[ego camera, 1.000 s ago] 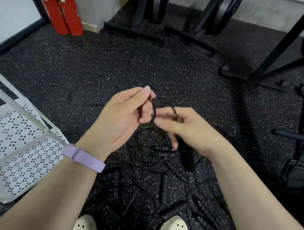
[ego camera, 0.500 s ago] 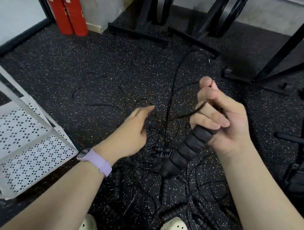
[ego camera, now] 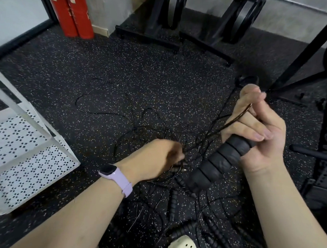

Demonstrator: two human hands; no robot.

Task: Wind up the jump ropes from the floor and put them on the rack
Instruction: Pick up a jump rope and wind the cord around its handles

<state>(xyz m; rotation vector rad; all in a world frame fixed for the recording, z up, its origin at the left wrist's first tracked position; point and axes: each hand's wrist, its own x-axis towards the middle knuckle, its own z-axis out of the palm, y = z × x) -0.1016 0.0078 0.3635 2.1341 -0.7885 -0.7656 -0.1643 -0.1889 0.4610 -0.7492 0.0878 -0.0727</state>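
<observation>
Since half a second ago my left hand (ego camera: 162, 158) has dropped lower and reached further into the tangled heap of thin black jump ropes (ego camera: 173, 180) on the speckled black rubber floor (ego camera: 155, 74), its fingertips now buried among the cords; blur keeps me from telling whether that grip has closed on anything. My right hand (ego camera: 255, 129) stays raised, its grip curled round the ribbed black foam handle (ego camera: 215, 164), thumb and forefinger pinching a few thin cord strands (ego camera: 238, 115) just above it. I hold the handle up so the cord runs taut from this grip down to the heap, which should let the left hand find the strand to free. The white perforated metal rack (ego camera: 30, 151) stands well left of both grips, with no rope on the part I can see.
</observation>
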